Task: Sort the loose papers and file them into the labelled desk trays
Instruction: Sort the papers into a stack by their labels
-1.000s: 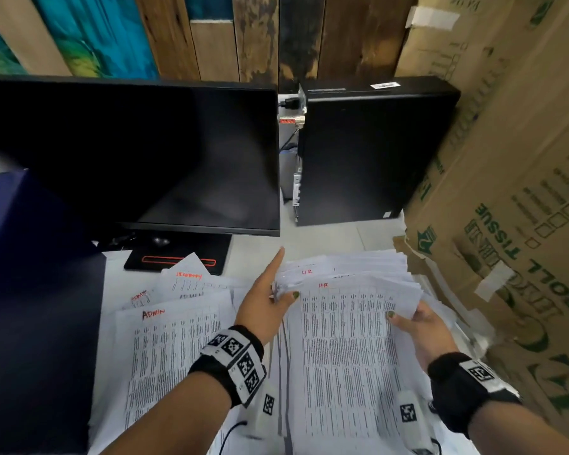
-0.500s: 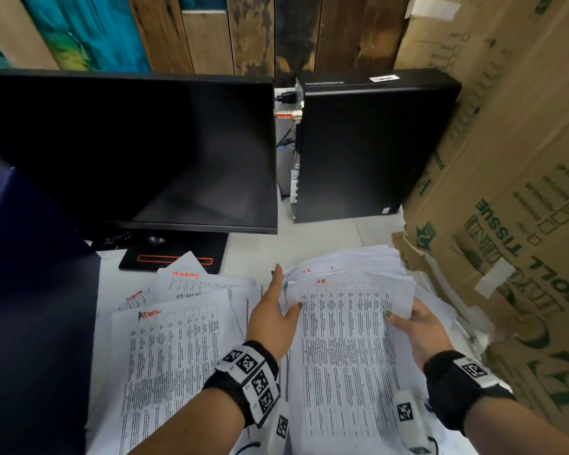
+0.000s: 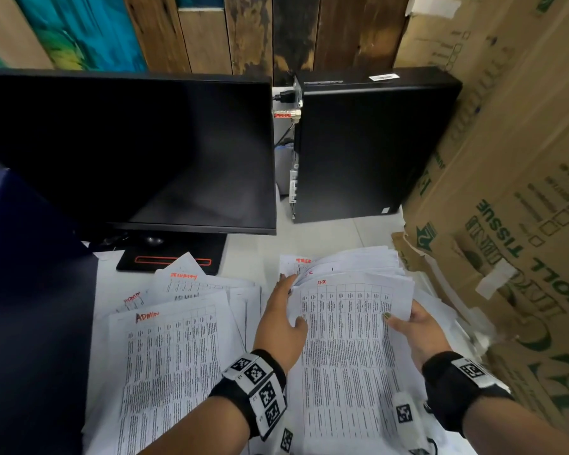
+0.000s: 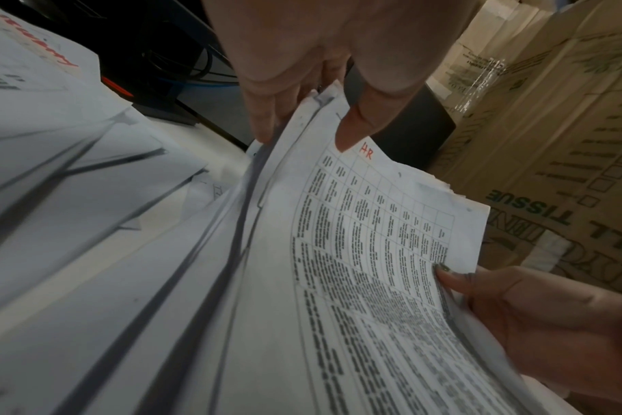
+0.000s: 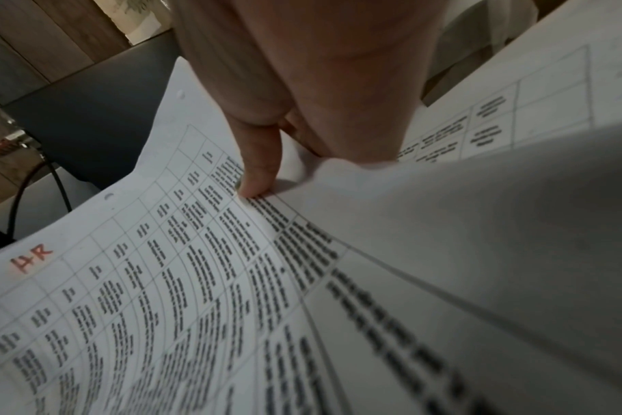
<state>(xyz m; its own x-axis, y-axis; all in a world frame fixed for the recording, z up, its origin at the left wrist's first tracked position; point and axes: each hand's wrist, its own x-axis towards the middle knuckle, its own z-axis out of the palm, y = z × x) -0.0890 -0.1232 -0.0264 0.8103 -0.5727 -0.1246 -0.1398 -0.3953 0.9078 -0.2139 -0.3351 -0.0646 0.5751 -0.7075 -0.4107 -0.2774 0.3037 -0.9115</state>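
Wooden planks, some painted blue-green, back a white counter [image 3: 326, 238] crowded with a dark monitor [image 3: 128, 152], a black computer case [image 3: 372, 142] and cardboard cartons [image 3: 506, 208] to the right of the hands.

Compared with a second ago, the left hand [image 3: 281, 323] has drawn its pointing finger in: its fingers now slip under the far-left corner of the top sheets while the thumb presses on the page, pinching the stack [image 3: 349, 349]. The right hand [image 3: 414, 330] keeps its grip on the right edge, thumb on top and fingers beneath, and the top pages have lifted and bowed between the two hands. My reading is that the bundle is being separated from the sheets below, ready for filing; no desk tray is visible yet.

Red handwriting tops the held page: "HR". Behind it, sheets read "HR" again and something like "TECH", though I cannot be certain. Left of the left hand lies a sorted pile [image 3: 168, 372] headed "ADMIN", with another sheet beyond it seemingly marked "SECURITY". One carton reads "ROLL TISSUE".
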